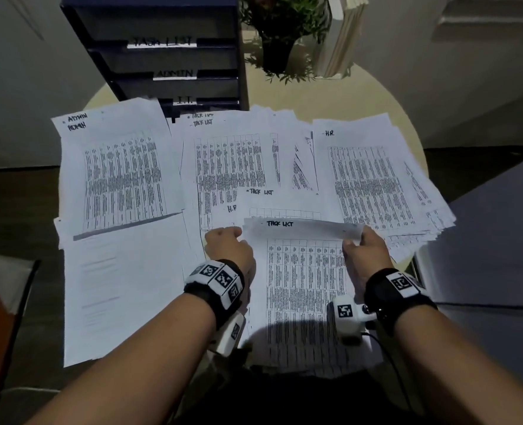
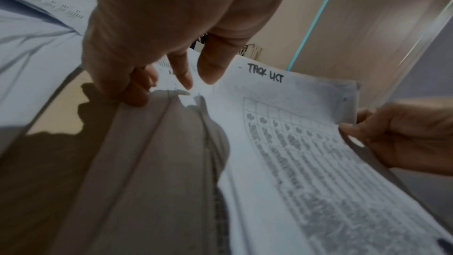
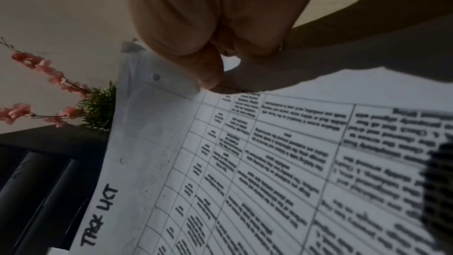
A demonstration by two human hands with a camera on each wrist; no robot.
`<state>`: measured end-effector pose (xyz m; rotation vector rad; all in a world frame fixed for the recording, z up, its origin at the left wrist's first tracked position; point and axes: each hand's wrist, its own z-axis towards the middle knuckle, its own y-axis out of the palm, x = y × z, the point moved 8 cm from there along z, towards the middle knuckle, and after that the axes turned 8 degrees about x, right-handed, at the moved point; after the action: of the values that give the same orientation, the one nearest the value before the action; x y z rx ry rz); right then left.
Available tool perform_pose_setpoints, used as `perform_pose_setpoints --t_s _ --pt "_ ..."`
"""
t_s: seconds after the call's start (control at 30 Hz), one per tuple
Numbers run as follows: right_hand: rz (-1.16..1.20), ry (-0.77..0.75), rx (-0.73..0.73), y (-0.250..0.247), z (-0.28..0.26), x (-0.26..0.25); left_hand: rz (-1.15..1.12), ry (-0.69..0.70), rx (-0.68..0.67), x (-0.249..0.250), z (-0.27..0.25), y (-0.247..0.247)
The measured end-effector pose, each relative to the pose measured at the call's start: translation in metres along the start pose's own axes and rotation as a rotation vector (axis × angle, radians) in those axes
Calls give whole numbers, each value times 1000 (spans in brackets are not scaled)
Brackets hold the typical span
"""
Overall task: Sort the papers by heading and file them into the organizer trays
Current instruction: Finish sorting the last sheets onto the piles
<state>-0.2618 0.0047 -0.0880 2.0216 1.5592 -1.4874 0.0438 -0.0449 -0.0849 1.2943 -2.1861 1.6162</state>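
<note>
Round table (image 1: pixel 376 96): piles sorted, trays (image 1: pixel 174 56) unfilled; right hand (image 1: pixel 366 251) pinches Task List sheet (image 1: pixel 303 271) — left hand (image 1: pixel 228 246) curled, grasp uncertain.

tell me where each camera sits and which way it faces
Head: on the head, looking down at the table, organizer and spread papers; both forearms and hands show.
Left wrist: along the left hand, whose fingers hold the TASK LIST sheet.
Right wrist: along the right hand pinching it.
All share that sheet.
</note>
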Motion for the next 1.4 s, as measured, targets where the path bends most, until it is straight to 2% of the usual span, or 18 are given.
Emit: perform_pose_setpoints --t_s 0.4,0.53,0.67,0.73,0.83,0.9,0.93,1.0,1.03,1.07,1.13,1.17,1.2,1.27,1.33,1.4 --pt "72 -12 1 3 5 1 -71 15 -197 17 -22 18" --pt "121 -14 -31 5 12 2 -286 111 -226 25 -35 18" --pt "193 -65 -163 4 3 -11 -593 -6 -238 10 -41 7" --pt "208 -97 -288 8 -3 -19 -648 -35 -304 4 -44 -1" --pt "249 -61 -479 20 -11 -21 -762 -52 -366 2 -41 -17" --pt "218 -71 -543 26 -17 -22 -828 -90 -340 1 -35 -24" --pt "205 -72 -551 28 -19 -22 -933 -142 -331 4 -34 -27" --pt "200 -54 -532 29 -19 -21 -1093 -198 -235 6 -22 -32" --pt "202 -43 -507 29 -19 -20 -1024 -162 -152 6 -12 -37" --pt "198 -29 -470 27 -16 -17 -854 -79 -79 7 -1 -42" --pt "152 0 -433 21 -13 -13 -303 212 22 23 20 -48" --pt "110 4 -448 19 -13 -9 -11 352 20 32 27 -41" --pt "74 5 -476 17 -13 -6 220 417 1 34 31 -32" --pt "75 3 -525 12 -14 -4 495 401 -50 36 31 -20" --pt "108 -29 -549 6 -13 -4 587 343 -55 38 30 -18" --pt "171 -65 -570 2 -13 -7 625 345 -77 40 28 -15"
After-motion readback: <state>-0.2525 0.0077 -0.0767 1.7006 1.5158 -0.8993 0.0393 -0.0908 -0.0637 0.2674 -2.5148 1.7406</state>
